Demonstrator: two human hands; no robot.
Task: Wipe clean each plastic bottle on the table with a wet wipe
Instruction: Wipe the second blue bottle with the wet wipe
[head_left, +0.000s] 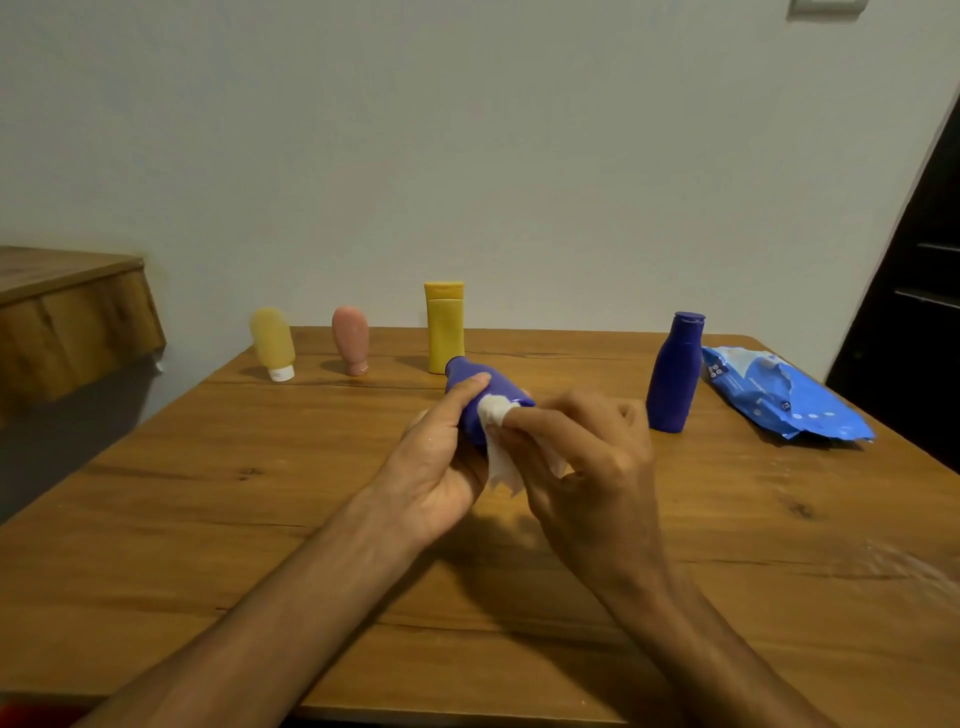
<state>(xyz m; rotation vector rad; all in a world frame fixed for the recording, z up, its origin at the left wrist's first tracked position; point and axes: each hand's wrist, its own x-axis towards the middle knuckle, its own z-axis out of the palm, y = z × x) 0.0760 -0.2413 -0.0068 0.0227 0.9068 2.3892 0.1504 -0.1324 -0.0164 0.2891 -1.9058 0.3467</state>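
Observation:
My left hand (441, 462) grips a dark blue plastic bottle (480, 395), tilted with its cap end pointing away from me, above the middle of the wooden table (208, 519). My right hand (587, 457) presses a crumpled white wet wipe (496, 441) against the bottle's side. A second dark blue bottle (674, 371) stands upright to the right. Along the far edge stand a tall yellow bottle (444, 327), a pink tube (351, 340) and a pale yellow tube (272, 344), both tubes resting on their caps.
A blue pack of wet wipes (779, 397) lies torn open at the table's far right. A wooden shelf (67, 306) juts from the wall on the left. A dark door (914, 291) is at the right, and a pale wall is behind the table.

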